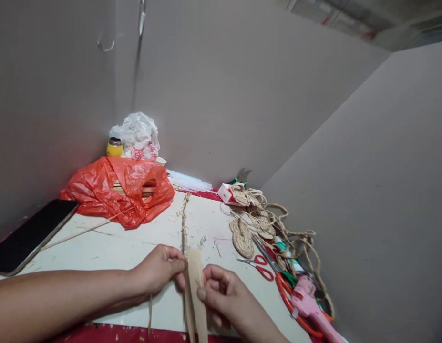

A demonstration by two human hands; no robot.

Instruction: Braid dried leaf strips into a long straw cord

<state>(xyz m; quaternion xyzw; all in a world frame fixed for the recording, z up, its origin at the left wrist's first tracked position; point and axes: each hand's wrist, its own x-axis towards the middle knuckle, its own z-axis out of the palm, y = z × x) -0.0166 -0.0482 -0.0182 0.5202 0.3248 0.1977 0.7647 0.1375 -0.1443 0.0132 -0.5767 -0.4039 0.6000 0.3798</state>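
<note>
My right hand (224, 291) pinches the edge of a wide, flat, pale tan fibre strip (195, 271) between thumb and fingertips. On its left side, my left hand (161, 270) is closed, with its fingertips on the strands where they meet a thin braided cord (184, 224). That cord lies straight away from me along the white board, frayed at its far end. The pale strips hang down past the board's near edge. What lies under my left fingertips is partly hidden.
A red plastic bag (99, 183) of strips and a phone (31, 236) lie left. On the right are red-handled scissors (260, 267), coiled braided rope pieces (242, 238) and a pink glue gun (310, 300). White sticks (190, 181) lie at the back, near the grey wall (213, 95).
</note>
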